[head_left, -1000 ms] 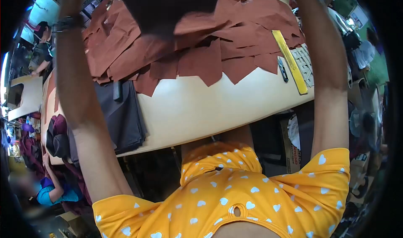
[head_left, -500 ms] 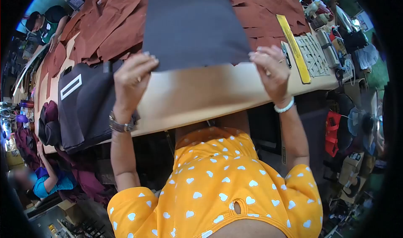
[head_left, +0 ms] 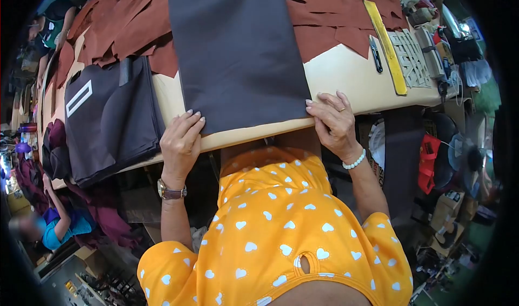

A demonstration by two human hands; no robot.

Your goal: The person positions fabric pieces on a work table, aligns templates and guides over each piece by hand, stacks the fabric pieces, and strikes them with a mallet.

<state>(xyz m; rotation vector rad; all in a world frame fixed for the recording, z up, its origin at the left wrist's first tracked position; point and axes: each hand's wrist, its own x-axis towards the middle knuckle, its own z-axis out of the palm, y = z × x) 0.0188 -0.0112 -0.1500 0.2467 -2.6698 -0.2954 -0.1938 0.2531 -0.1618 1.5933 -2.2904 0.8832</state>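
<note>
A dark grey fabric panel [head_left: 240, 57] lies flat across the table, its near edge along the table's front edge. At the panel's near left corner, my left hand [head_left: 183, 141] is closed, fingertips pressed together on the cloth. My right hand [head_left: 334, 121] pinches the near right corner between thumb and fingers, with the other fingers slightly raised. To the left of my left hand sits a stack of dark fabric pieces [head_left: 121, 109] with a white rectangular frame [head_left: 79, 98] on top.
Rust-brown fabric pieces [head_left: 130, 28] cover the table's far side. On the right lie a yellow ruler [head_left: 385, 46], thread snips [head_left: 376, 55] and a cut-out stencil [head_left: 411, 60]. A person in a blue top [head_left: 67, 230] is at lower left, another person [head_left: 57, 22] at upper left.
Both hands have come down and closer to me, bringing the panel's near edge from above the table down onto its front edge. The panel now lies flat.
</note>
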